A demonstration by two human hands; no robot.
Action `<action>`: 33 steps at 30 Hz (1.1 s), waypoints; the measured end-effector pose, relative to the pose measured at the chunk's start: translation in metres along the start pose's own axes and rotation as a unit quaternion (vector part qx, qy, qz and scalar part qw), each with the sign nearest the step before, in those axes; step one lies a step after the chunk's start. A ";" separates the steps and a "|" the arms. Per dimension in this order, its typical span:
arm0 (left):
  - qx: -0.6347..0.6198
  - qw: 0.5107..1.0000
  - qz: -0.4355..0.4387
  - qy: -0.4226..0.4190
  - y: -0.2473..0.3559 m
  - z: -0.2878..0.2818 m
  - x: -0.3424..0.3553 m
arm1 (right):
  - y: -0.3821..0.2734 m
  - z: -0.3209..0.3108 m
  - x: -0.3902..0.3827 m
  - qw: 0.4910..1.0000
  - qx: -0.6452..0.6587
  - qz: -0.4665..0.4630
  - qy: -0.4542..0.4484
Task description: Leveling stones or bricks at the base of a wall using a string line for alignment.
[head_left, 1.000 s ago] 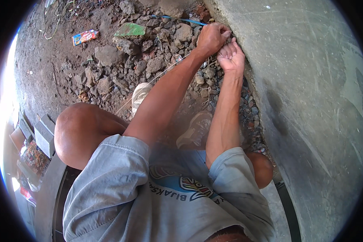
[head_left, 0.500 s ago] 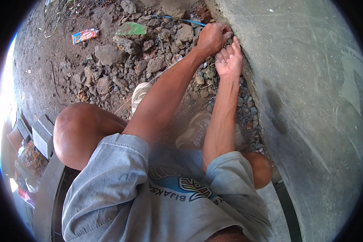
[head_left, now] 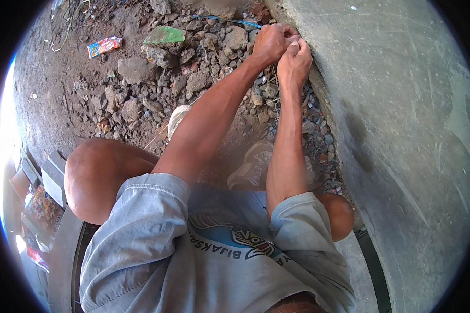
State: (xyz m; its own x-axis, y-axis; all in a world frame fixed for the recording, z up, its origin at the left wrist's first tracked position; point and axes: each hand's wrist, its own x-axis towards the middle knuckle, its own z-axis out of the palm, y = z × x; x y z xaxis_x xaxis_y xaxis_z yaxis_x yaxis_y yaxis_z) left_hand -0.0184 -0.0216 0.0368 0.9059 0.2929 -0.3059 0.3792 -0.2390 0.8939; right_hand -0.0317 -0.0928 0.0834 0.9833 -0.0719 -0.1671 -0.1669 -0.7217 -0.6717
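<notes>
My left hand (head_left: 272,44) is closed, fingers curled in toward the wall's foot at the far end of my reach. Against its fingertips, my right hand (head_left: 294,63) is also closed in a pinch, its back turned up. Whatever sits between the fingers is too small or hidden to make out. A thin blue strip (head_left: 230,21) runs over the stones from the left and meets the knuckle side of my left hand; whether it is gripped cannot be seen. A pale thin string (head_left: 158,135) passes below my left forearm.
A grey concrete wall (head_left: 391,104) rises close on the right. Broken stones (head_left: 136,70) cover the soil, with a green shard (head_left: 164,35) and a colourful wrapper (head_left: 104,47) among them. Grey blocks (head_left: 55,175) stand by my left knee. My shoe (head_left: 250,167) is below my forearms.
My right hand has turned from palm up with fingers stretched out to back up, and its fingers have closed beside the left fingertips. My left hand has barely moved.
</notes>
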 end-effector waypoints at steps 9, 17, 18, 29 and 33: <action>-0.067 0.991 0.112 -0.018 -0.035 0.001 0.016 | -0.021 0.030 -0.005 0.968 0.242 0.053 0.040; -0.026 0.999 0.008 -0.044 -0.003 -0.009 0.010 | 0.006 0.010 -0.063 0.890 0.374 0.257 0.037; -0.022 0.999 0.026 -0.028 -0.005 -0.009 0.008 | 0.006 0.010 -0.061 0.962 0.246 0.117 0.030; 0.027 0.997 -0.015 -0.064 0.003 -0.016 -0.001 | 0.046 -0.019 -0.061 0.750 0.596 0.288 -0.027; -0.035 0.990 -0.055 -0.127 -0.005 -0.015 -0.019 | 0.077 -0.005 -0.053 0.797 0.528 0.292 -0.021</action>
State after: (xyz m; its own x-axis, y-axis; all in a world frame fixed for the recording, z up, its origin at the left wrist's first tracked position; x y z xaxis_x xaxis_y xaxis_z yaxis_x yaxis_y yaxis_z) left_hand -0.0402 -0.0125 0.0431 0.8811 0.0688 -0.4678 0.4728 -0.1513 0.8681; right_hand -0.0967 -0.1482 0.0445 0.7156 -0.1449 -0.6833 -0.5853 0.4095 -0.6998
